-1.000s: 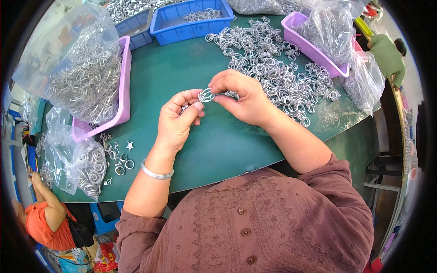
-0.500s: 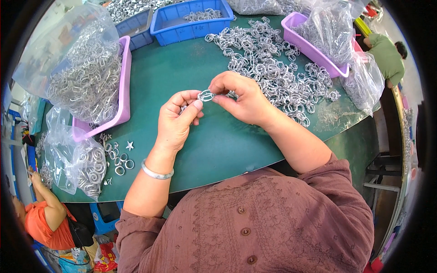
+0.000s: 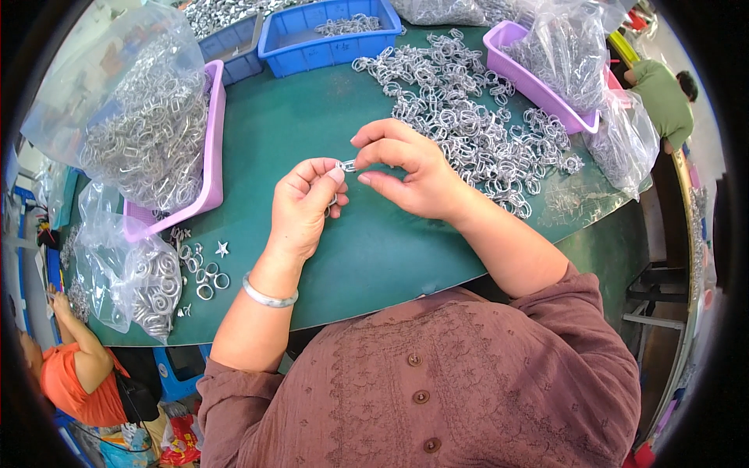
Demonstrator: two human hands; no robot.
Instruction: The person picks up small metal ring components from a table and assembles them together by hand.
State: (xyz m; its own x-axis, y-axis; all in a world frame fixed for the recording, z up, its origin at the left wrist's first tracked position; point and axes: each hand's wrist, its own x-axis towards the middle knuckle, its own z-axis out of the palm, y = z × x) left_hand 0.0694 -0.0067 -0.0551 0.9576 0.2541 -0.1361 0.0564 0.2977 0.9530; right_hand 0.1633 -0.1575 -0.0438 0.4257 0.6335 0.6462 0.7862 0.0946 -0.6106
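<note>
Over the middle of the green table, my left hand pinches a small silver-coloured metal ring between thumb and index finger. Part of another metal piece shows under its curled fingers. To the right, my right hand has its thumb and fingers spread around the ring's right end. One fingertip lies close to the ring; whether it touches I cannot tell. Just behind and to the right of this hand spreads a large pile of similar open metal rings.
A purple basket with a bagful of rings stands left; a second purple basket stands far right. Blue bins line the back. Loose rings, a metal star and a bag of coiled pieces lie front left. Two people work nearby.
My right fingers have come off their pinch on the ring and spread apart. The ring has turned in my left hand and looks narrower.
</note>
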